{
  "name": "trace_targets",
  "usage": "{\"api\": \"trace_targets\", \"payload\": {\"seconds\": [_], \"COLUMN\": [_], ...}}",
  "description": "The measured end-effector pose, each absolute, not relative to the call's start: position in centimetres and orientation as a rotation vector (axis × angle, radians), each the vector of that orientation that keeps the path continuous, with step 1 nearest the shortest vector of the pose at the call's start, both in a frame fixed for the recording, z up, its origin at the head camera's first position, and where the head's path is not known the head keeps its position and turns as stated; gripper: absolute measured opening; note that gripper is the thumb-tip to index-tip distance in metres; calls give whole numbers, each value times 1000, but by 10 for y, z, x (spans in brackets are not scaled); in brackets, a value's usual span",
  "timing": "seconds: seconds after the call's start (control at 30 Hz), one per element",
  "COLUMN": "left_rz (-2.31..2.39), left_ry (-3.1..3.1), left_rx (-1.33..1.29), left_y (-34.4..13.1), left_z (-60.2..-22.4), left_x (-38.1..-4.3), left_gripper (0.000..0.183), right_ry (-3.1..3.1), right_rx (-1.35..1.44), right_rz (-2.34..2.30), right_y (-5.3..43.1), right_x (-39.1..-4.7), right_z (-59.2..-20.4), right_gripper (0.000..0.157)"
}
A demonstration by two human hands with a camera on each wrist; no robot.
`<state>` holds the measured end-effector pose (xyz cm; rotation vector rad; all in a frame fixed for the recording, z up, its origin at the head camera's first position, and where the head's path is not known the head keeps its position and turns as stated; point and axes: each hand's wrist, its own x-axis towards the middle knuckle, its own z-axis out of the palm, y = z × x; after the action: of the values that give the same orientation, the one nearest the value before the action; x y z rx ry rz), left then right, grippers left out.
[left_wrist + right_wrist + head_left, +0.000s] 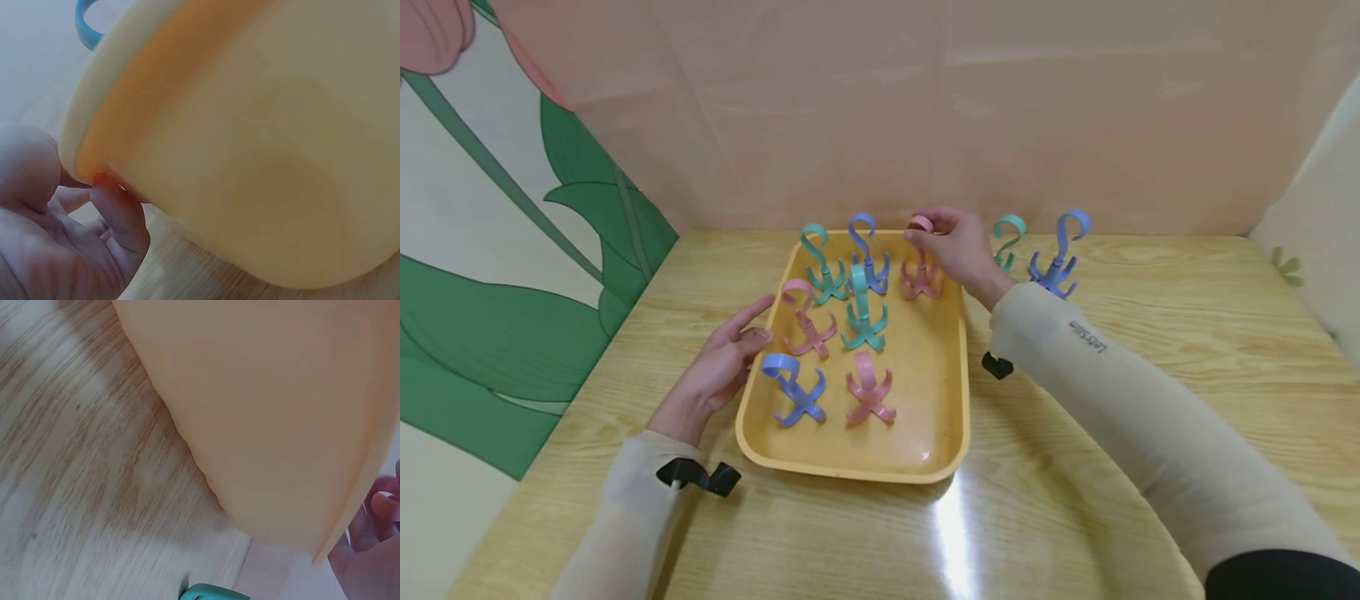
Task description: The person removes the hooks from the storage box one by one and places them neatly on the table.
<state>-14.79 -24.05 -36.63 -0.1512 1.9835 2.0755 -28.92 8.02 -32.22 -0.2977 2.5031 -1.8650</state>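
A yellow tray holds several four-pronged hanger hooks with curled tops. At its far right corner my right hand pinches the curled top of a pink hanger hook, whose prongs are at the tray floor. My left hand holds the tray's left rim, with curled fingers against the wall under the lip. Inside the tray are a green hook, a blue hook and another pink hook, among others. In the right wrist view the tray's outer wall hides the hook.
Outside the tray, beyond my right wrist, a green hook and a blue hook stand on the wooden table. A pink-beige covering rises behind the table's far edge. Black straps hang at the wrists.
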Motion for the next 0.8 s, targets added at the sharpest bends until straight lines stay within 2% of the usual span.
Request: {"api": "trace_targets", "payload": {"seconds": [0.23,0.8], "left_rz": [2084,2100], "left_ry": [1979,1971], "left_rx": [-154,-148], "left_y": [-240,-239], "left_z": [-367,-366], "left_x": [-148,-147], "left_gripper": [59,59], "right_ry": [2514,2477], "right_rx": [-276,-279], "right_rz": [-1886,-1936], "right_y": [80,83], "right_x": [-290,-286], "right_z": [-322,-322], "right_gripper": [28,28]}}
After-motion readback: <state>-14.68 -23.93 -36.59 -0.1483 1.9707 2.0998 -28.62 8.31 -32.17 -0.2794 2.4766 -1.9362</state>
